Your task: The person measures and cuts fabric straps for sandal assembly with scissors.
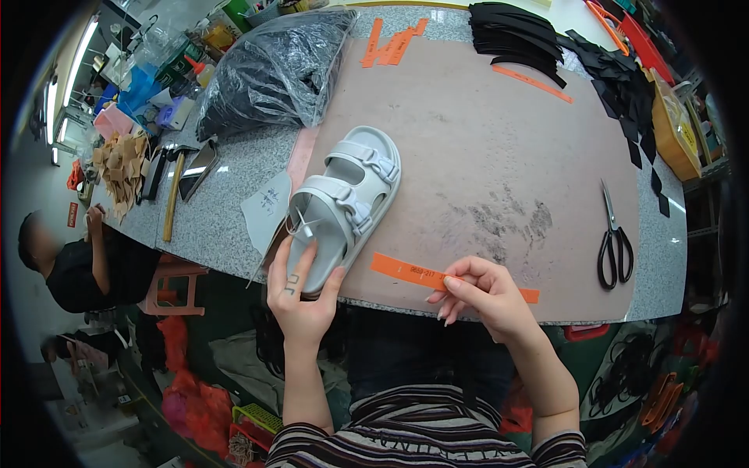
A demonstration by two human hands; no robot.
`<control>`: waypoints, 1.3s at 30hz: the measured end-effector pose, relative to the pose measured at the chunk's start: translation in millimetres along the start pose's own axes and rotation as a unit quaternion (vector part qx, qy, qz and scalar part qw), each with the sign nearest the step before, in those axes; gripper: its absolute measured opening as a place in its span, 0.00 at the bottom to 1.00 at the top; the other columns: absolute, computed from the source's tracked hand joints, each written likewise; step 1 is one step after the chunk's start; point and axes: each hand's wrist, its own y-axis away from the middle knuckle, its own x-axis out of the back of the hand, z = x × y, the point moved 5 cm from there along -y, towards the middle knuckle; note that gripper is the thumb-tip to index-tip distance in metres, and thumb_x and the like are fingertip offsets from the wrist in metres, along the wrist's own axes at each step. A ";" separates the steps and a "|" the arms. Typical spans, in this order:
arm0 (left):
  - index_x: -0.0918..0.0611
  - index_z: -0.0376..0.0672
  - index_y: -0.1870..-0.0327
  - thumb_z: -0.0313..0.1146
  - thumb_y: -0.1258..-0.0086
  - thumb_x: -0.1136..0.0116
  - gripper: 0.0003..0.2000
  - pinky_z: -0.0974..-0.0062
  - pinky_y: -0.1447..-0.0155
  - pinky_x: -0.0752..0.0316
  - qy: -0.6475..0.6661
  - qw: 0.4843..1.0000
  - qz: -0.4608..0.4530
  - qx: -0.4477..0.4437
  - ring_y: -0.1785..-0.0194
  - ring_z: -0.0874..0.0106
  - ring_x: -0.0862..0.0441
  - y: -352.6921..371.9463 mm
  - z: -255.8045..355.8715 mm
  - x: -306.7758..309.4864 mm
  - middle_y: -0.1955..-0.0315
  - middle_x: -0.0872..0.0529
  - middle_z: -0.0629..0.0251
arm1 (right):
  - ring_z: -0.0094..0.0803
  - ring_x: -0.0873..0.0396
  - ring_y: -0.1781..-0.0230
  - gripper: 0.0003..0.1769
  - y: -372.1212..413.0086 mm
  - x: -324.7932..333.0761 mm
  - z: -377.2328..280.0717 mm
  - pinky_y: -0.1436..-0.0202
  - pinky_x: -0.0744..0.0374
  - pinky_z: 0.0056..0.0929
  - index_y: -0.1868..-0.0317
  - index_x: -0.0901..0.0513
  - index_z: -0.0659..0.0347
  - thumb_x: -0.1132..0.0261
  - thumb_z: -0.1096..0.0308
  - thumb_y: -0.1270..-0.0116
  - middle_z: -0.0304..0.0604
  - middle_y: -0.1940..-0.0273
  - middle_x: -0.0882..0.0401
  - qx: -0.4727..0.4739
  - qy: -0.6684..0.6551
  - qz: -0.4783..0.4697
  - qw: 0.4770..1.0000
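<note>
A pale grey two-strap sandal (334, 189) lies sole down on the brown mat, its buckled straps fastened. My left hand (306, 308) grips its near end, thumb along the right edge and fingers over the footbed. A small whitish piece (307, 228) shows inside the sandal above my fingertips; I cannot make out what it is. Between thumb and fingers, my right hand (484, 292) pinches an orange printed strip (394, 269) by its middle, just over the mat's front edge. A white card with handwriting (268, 204) sits left of the sandal.
Black-handled scissors (615, 246) lie on the mat's right side. Black strips (516, 33) and orange strips (394, 47) are at the back. A plastic bag of black material (273, 70), a hammer (174, 195) and a phone (199, 171) are left. A person (78, 269) sits beyond.
</note>
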 end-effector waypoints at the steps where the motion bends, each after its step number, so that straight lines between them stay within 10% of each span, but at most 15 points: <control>1: 0.13 0.37 0.48 0.32 0.47 0.23 0.23 0.58 0.41 0.23 0.004 1.000 -0.003 0.005 0.44 0.51 0.19 3.3 -3.4 -2.2 0.42 0.19 0.49 | 0.31 0.14 0.71 0.09 0.2 0.3 0.5 0.68 0.14 0.26 0.54 0.22 0.68 0.38 0.68 0.25 0.55 0.63 0.13 -0.001 0.001 0.001 1.000; 39: 0.15 0.40 0.45 0.33 0.50 0.21 0.28 0.54 0.42 0.25 -0.080 0.991 0.049 -0.093 0.44 0.47 0.22 23.8 7.0 -10.8 0.39 0.22 0.46 | 0.30 0.14 0.71 0.09 -0.5 0.3 7.0 0.68 0.14 0.25 0.55 0.22 0.67 0.39 0.68 0.25 0.53 0.63 0.13 -0.005 -0.005 0.002 1.000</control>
